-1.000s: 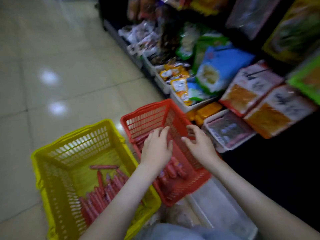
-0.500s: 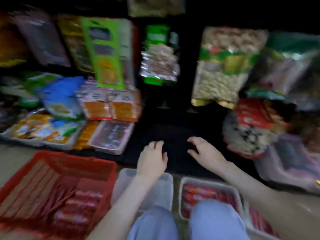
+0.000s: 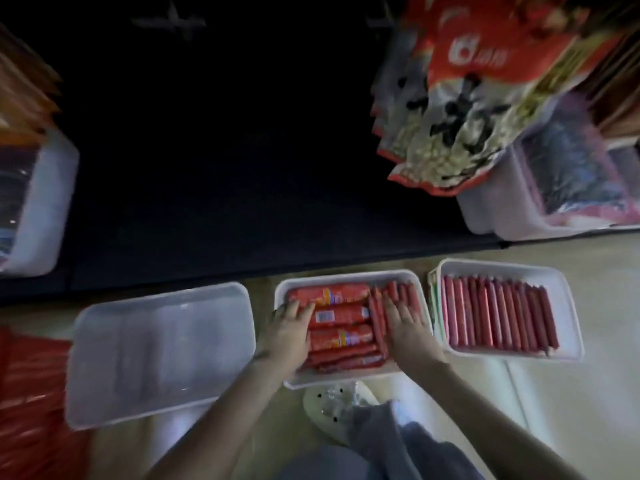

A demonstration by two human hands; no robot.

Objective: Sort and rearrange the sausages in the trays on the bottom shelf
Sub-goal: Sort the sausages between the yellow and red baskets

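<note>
On the floor point(image 3: 571, 410) before the dark shelf point(image 3: 242, 168), left hand point(image 3: 289, 332) and right hand point(image 3: 407, 327) rest flat, fingers spread, on sausages point(image 3: 341, 315) in middle tray point(image 3: 346, 276); best press evenly, squaring rows against tray's edges.

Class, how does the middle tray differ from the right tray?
The middle tray holds thick labelled sausages crosswise beside thin ones; the right tray holds only thin ones. The left hand and right hand rest in the middle tray, none in the right tray. Both are white.
</note>
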